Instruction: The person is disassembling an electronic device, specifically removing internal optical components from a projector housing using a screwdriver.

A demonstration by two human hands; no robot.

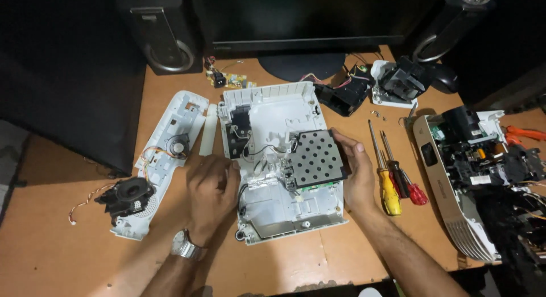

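I judge I'm mid-teardown: my right hand (357, 170) grips the perforated metal shield (316, 158), my left hand (211, 186), fingers curled, braces the white housing (273, 106); lifting the shield needs its wires freed

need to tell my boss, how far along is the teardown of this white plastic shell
Done: the white side panel with its black speaker lies detached, and a small circuit board sits apart. In hand: the left hand steadies the white plastic shell while the right hand grips the perforated grey metal shield. Left: shield and wiring inside.
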